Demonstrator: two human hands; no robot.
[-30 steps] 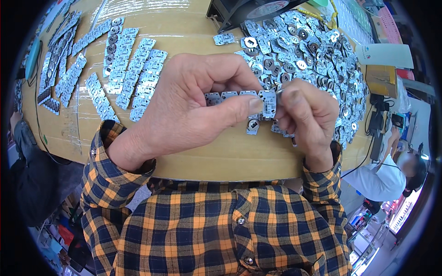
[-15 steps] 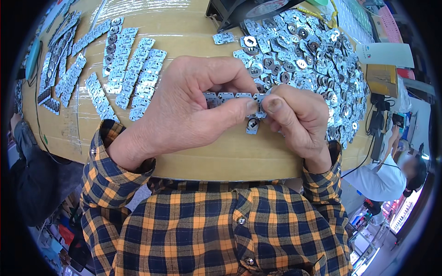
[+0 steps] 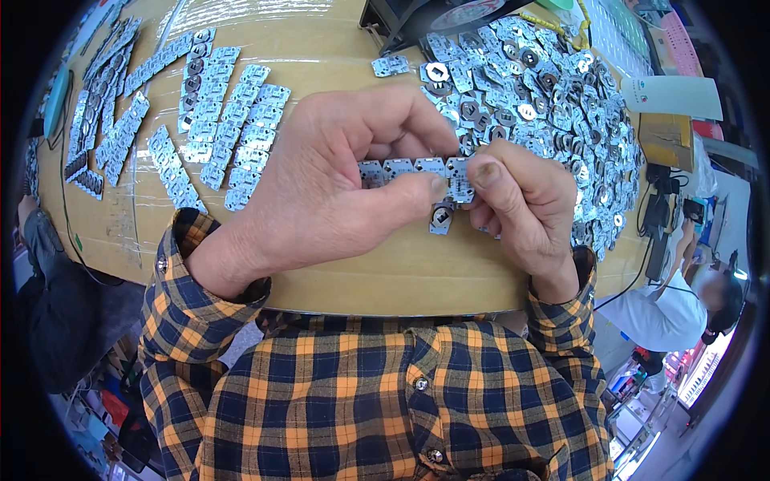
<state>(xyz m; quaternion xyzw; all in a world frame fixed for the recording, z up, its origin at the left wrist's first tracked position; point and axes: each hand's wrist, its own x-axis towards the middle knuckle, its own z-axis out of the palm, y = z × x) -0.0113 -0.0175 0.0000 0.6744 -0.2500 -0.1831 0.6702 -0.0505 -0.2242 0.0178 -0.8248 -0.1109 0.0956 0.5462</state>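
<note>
My left hand (image 3: 321, 188) pinches a short row of small silver metal plates (image 3: 405, 169) between thumb and fingers, held just above the wooden table (image 3: 321, 64). My right hand (image 3: 525, 204) meets it from the right, thumb and forefinger gripping the row's end plate (image 3: 459, 186). One loose plate (image 3: 440, 218) lies on the table just below the hands. Both forearms wear a yellow and blue plaid shirt.
A big heap of loose silver plates (image 3: 553, 96) covers the table's far right. Finished rows of plates (image 3: 216, 120) lie in lines at the far left. A black tray (image 3: 417, 20) sits at the back. Another person (image 3: 682, 309) stands at the lower right.
My right hand has moved in closer to the left hand and now presses on the end of the row. The left hand has hardly shifted.
</note>
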